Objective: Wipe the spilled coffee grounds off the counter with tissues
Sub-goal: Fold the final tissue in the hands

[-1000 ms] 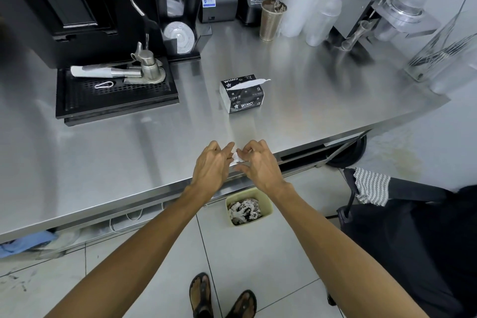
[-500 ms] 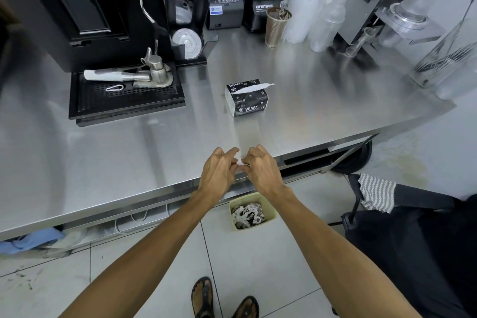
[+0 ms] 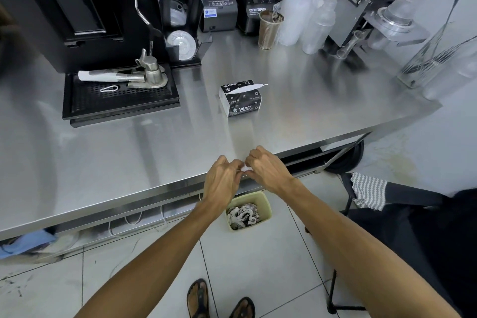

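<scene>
Now I am pinching a small white tissue (image 3: pixel 244 168) between my left hand (image 3: pixel 223 179) and right hand (image 3: pixel 267 169), bunching it over the near edge of the counter (image 3: pixel 154 152), probably so it drops into the bin (image 3: pixel 266 204) below. Farther back the tissue pack (image 3: pixel 240 99) is showing WIMO, the blender (image 3: pixel 258 10) ORIMAS.

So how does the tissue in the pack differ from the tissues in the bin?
The tissue in the pack is clean, flat and white, up on the counter. The tissues in the bin are crumpled and dark-stained, down on the floor. Both are paper tissues.
</scene>
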`<move>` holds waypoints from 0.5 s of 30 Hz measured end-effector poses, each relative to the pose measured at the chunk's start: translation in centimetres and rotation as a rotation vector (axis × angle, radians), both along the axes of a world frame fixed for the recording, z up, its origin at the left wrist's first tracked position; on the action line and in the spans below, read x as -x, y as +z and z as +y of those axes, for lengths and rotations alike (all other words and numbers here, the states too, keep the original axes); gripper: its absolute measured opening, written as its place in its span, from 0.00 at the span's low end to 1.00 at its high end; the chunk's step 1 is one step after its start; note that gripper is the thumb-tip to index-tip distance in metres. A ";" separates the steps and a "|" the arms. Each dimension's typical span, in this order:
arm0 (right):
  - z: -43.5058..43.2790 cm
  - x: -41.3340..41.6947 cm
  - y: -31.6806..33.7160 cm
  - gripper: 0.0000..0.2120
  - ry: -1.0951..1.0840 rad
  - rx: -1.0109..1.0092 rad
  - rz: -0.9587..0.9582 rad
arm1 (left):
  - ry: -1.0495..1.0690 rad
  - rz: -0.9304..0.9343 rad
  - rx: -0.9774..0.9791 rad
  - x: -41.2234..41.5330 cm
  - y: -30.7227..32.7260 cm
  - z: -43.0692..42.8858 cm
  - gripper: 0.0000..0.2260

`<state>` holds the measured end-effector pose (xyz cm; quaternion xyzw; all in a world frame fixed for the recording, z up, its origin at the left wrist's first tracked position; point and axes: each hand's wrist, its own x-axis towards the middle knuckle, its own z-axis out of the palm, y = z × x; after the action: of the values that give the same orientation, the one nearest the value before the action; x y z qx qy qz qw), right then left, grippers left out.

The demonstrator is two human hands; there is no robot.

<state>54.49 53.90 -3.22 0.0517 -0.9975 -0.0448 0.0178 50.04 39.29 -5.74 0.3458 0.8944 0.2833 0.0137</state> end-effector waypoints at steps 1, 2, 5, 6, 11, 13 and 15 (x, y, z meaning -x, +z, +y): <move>0.5 -0.5 -0.3 0.10 -0.044 0.051 -0.023 | -0.015 0.025 0.016 -0.6 -0.2 0.3 0.05; 0.9 -1.1 -0.6 0.11 -0.100 0.108 -0.046 | -0.028 0.050 0.030 -1.0 -0.5 0.7 0.02; 1.6 -2.7 -2.0 0.12 -0.214 0.192 -0.073 | -0.031 0.041 0.065 -2.2 -2.1 2.1 0.05; 1.9 -3.2 -2.6 0.12 -0.244 0.212 -0.071 | -0.031 0.014 0.068 -2.5 -2.6 2.4 0.05; 3.2 -5.3 -7.3 0.11 -0.274 0.214 -0.095 | -0.035 -0.146 0.050 -3.4 -5.7 4.2 0.06; 3.7 -5.6 -10.2 0.15 -0.281 0.257 -0.080 | -0.043 -0.176 0.032 -3.1 -8.1 5.1 0.05; 4.3 -5.8 -14.0 0.18 -0.339 0.292 -0.062 | -0.051 -0.202 0.035 -2.7 -11.8 6.0 0.06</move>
<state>60.33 58.24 -17.18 -0.1184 -0.9879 0.0993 -0.0136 52.74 45.33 -17.59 0.3376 0.8843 0.3006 0.1171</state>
